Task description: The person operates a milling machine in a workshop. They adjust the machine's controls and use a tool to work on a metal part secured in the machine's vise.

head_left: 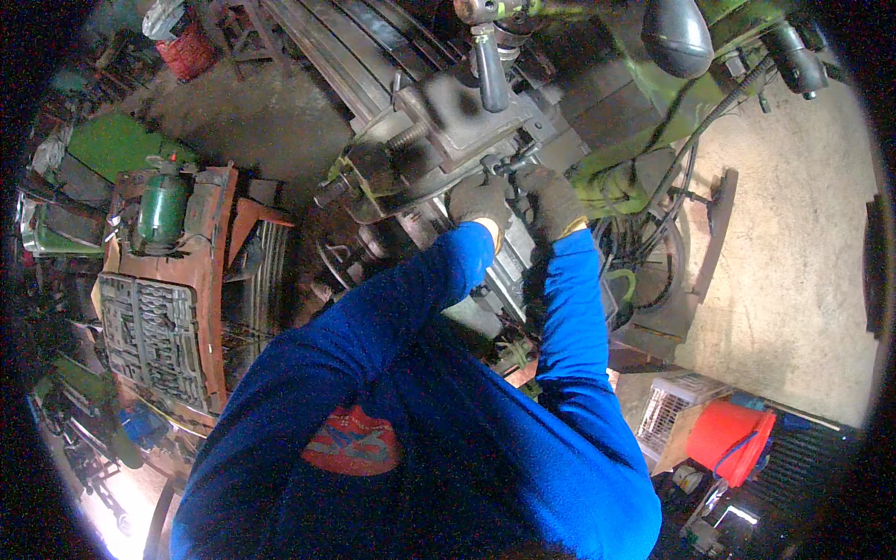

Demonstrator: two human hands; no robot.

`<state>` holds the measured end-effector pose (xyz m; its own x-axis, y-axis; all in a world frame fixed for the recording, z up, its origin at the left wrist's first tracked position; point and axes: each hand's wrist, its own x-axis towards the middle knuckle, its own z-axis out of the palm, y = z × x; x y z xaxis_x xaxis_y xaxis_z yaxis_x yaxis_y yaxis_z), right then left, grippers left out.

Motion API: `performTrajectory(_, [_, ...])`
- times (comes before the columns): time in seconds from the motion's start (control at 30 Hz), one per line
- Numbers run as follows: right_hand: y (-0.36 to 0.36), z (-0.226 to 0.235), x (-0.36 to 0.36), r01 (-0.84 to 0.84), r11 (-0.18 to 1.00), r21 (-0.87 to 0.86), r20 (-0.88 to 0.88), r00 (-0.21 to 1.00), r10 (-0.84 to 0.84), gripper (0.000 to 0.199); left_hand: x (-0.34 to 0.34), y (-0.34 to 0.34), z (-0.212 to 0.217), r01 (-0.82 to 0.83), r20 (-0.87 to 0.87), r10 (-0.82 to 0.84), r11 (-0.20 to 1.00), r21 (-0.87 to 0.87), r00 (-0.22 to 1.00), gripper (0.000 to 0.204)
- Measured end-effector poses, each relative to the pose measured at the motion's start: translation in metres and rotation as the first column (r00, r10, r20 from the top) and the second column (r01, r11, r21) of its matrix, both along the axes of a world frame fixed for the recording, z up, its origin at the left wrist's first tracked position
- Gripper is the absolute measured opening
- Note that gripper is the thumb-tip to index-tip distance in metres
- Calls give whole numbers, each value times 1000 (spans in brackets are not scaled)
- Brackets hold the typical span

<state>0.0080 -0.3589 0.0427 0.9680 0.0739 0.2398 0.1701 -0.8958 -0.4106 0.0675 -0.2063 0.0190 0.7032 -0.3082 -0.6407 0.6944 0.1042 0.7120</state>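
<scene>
Concrete floor (803,280), pale and dusty, spreads to the right of the green machine (644,140), and everything else crowds around that machine. I lean over its grey cast block (457,112), both arms in blue sleeves reaching forward so my weight sits above the work.

Both gloved hands meet at a small dark fitting (509,166) on the near edge of the block. My left hand (478,201) presses against the casting just below the fitting, seemingly to steady it; whether its grip is closed on anything I cannot tell, since the glove hides the fingers. My right hand (553,198) is curled with its grip clamped on the fitting, knuckles up, as one holds a part to turn or pull it.

A smooth steel lever (490,70) stands on the block beyond my hands, and a black rounded knob (677,37) hangs above the machine. Black cables (653,252) loop down its right side. Left of the machine, a rusty red worktop (201,271) carries a grey socket tray (149,336) and a green motor (163,210). A red bucket (728,439) sits near the machine's foot.
</scene>
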Motion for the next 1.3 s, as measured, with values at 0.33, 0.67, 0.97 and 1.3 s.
performTrajectory(0.33, [15, 20, 0, 615, 539, 575, -507, 786, -355, 29, 0, 4, 26, -133, -43, 132, 991, -20, 990, 28])
performTrajectory(0.67, [47, 123, -7, 355, 932, 71, -26, 935, -354, 36, -2, -4, 6, -150, -54, 150, 989, 4, 987, 30])
performTrajectory(0.97, [44, 140, 28, 101, 994, -28, -96, 990, -103, 33, -2, -9, -4, -196, -84, 195, 981, -4, 977, 31])
performTrajectory(1.3, [40, 142, 46, -33, 986, -162, -219, 976, -3, 25, 1, -15, -28, -151, -109, 143, 986, -65, 984, 27])
